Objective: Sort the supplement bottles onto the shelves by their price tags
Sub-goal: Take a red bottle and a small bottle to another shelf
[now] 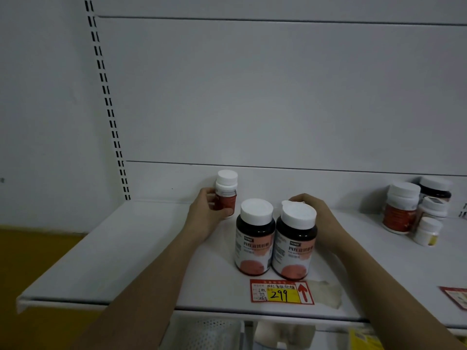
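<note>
Two dark bottles with white caps stand side by side on the white shelf, just behind a red and yellow price tag reading 299. My right hand wraps the back of the right dark bottle. The left dark bottle stands free next to it. Farther back near the shelf's rear wall, my left hand grips a small red-labelled bottle with a white cap, held upright.
A cluster of several white-capped bottles stands at the right rear of the shelf. Another red tag lies at the right front edge. A slotted upright runs up the back left. A white perforated basket shows below the shelf.
</note>
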